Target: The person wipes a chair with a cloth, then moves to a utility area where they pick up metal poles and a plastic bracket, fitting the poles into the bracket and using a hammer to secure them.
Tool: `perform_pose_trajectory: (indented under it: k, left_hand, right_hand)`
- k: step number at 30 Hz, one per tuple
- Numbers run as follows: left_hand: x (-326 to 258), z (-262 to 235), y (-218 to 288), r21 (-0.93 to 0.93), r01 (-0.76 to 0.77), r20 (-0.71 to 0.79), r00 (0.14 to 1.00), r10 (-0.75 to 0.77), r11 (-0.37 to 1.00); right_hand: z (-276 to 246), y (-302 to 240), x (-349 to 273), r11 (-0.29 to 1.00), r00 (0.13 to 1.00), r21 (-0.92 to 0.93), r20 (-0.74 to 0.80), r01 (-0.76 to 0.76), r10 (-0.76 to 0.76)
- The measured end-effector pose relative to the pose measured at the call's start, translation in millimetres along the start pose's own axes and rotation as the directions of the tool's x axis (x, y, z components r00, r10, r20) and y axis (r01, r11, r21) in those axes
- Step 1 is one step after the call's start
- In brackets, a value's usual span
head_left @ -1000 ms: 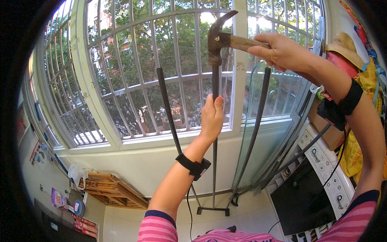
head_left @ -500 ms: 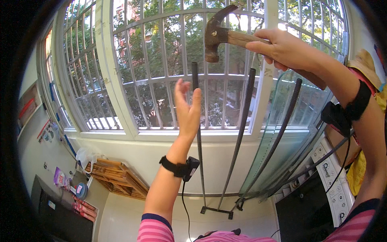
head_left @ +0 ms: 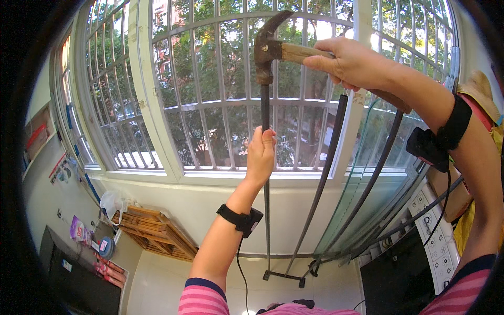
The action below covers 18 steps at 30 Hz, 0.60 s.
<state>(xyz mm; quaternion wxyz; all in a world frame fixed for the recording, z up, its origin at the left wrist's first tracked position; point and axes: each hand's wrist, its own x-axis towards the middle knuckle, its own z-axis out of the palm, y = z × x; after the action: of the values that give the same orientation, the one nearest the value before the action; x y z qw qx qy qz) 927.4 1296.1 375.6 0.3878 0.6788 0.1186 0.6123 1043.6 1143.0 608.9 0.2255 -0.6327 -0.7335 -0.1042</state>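
Observation:
My right hand (head_left: pixel 344 63) grips the wooden handle of a rusty claw hammer (head_left: pixel 266 52), raised in front of the window. The hammer's face meets the top of an upright dark metal pole (head_left: pixel 265 102), or hangs just over it. Around that pole, below its top end, my left hand (head_left: pixel 261 155) is closed. A second dark pole (head_left: pixel 323 173) rises to the right from the same low black base (head_left: pixel 284 278) on the floor. Another dark pole (head_left: pixel 375 170) leans farther right by the glass.
Glass panels (head_left: pixel 346 202) lean under the barred window (head_left: pixel 247 131) at right. A folded wooden piece (head_left: pixel 152 231) rests against the wall at left. At right stand a black-fronted cabinet (head_left: pixel 394 278) and a cardboard box (head_left: pixel 443 191). A cable (head_left: pixel 242 273) hangs from my left wrist strap.
My left hand, open beside the pole before, has moved down and closed around it. The hammer has moved left, bringing its head over the pole's top. The poles sit slightly farther right in the view.

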Motion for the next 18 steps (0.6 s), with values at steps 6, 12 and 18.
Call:
perform_pose_trajectory:
  k: [6,12,18]
  left_hand:
    - [2.2,4.6,3.4,0.053,-0.014,-0.018,1.000,0.015,0.998]
    - [1.0,0.8,-0.7,0.042,0.028,-0.001,1.000,-0.028,0.999]
    - [1.5,0.2,3.5,0.065,0.023,0.006,1.000,-0.023,0.998]
  right_hand:
    - [1.4,4.8,1.7,0.998,0.999,0.061,-0.033,-0.015,0.017]
    - [-6.2,2.2,6.2,1.000,1.000,0.028,0.007,-0.009,0.009]
    - [1.3,2.7,2.0,0.998,0.998,0.018,0.045,-0.053,0.052]
